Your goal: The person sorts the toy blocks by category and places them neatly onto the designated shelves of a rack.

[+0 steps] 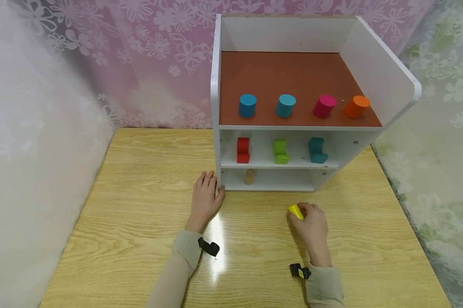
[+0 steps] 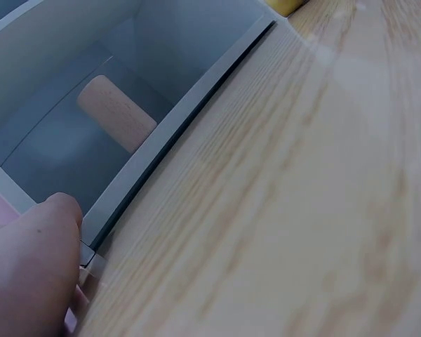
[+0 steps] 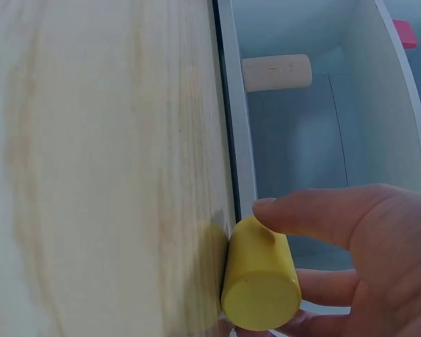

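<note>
My right hand (image 1: 311,226) pinches a yellow cylinder block (image 1: 296,211) between thumb and fingers, just in front of the shelf's lower right edge. In the right wrist view the yellow cylinder (image 3: 261,277) is close to the tabletop beside the shelf's bottom board. My left hand (image 1: 205,199) rests at the shelf's lower left corner, its thumb against the side panel and fingers stretched out. The white shelf (image 1: 267,180) has a wooden cylinder (image 1: 250,176) upright on its bottom level, left of the middle; the left wrist view also shows this wooden cylinder (image 2: 116,113).
On the brown top (image 1: 277,72) stand blue (image 1: 247,106), light blue (image 1: 285,106), pink (image 1: 324,106) and orange (image 1: 356,107) cylinders. The middle level holds red (image 1: 243,150), green (image 1: 281,151) and teal (image 1: 317,150) curved blocks. The wooden table (image 1: 146,179) extends around the shelf; curtains hang behind.
</note>
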